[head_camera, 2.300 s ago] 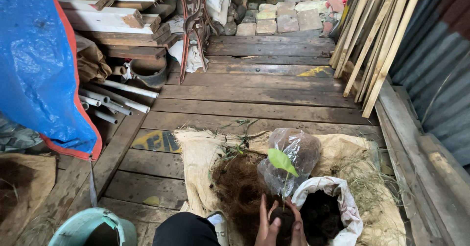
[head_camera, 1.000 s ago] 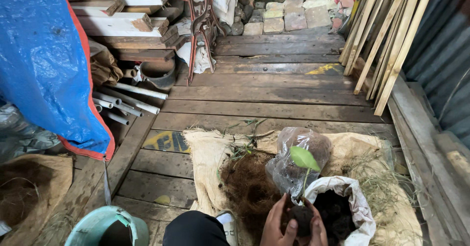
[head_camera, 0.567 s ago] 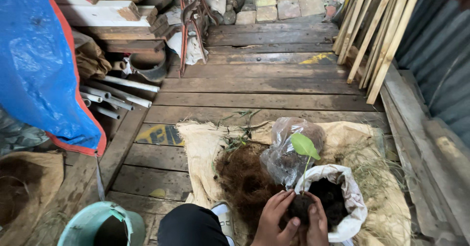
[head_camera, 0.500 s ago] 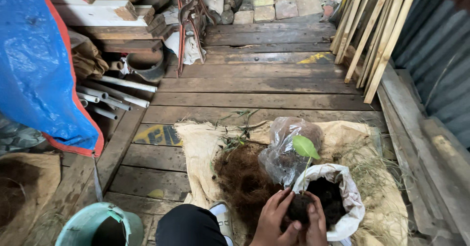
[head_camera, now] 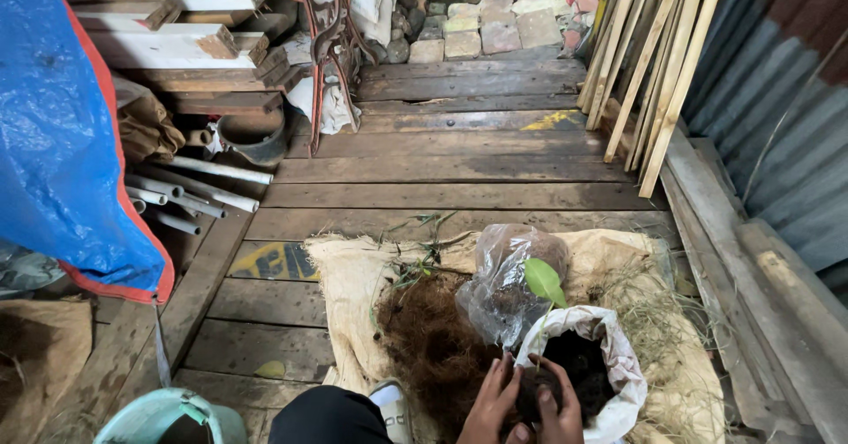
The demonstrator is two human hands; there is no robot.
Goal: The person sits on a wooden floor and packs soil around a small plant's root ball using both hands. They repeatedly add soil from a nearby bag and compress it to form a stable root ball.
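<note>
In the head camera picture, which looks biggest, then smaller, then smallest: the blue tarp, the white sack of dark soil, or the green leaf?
1. Blue tarp, by far the biggest, though it hangs close to the camera.
2. White sack, which both hands, left hand and right hand, reach into.
3. Green leaf, the smallest.

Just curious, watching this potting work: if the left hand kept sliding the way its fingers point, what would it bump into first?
Probably the clear plastic bag just beyond the left hand, though depth is hard to judge.

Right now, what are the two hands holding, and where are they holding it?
Both the left hand and right hand cup a dark root ball of a seedling, gripping its sides.
</note>
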